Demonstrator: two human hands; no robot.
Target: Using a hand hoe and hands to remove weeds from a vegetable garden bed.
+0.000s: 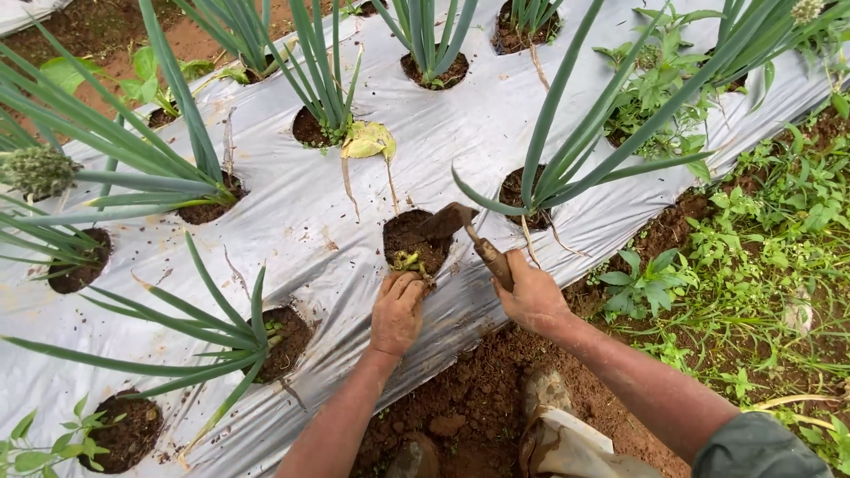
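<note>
My right hand (531, 296) grips the wooden handle of a small hoe (460, 228), whose soil-caked blade rests in a round planting hole (409, 237) cut in the silver plastic mulch sheet (292, 221). My left hand (396, 312), soiled, presses on the near rim of that hole, its fingers curled at the edge beside small green plant stubs (407, 260). Both forearms reach in from the bottom of the view.
Tall green onion plants (323, 84) stand in other holes across the sheet, one (239, 332) close on the left and one (553, 173) just right of the hoe. Bare red-brown soil (460, 398) and my boot (544, 389) lie below. Weeds (761, 239) cover the right side.
</note>
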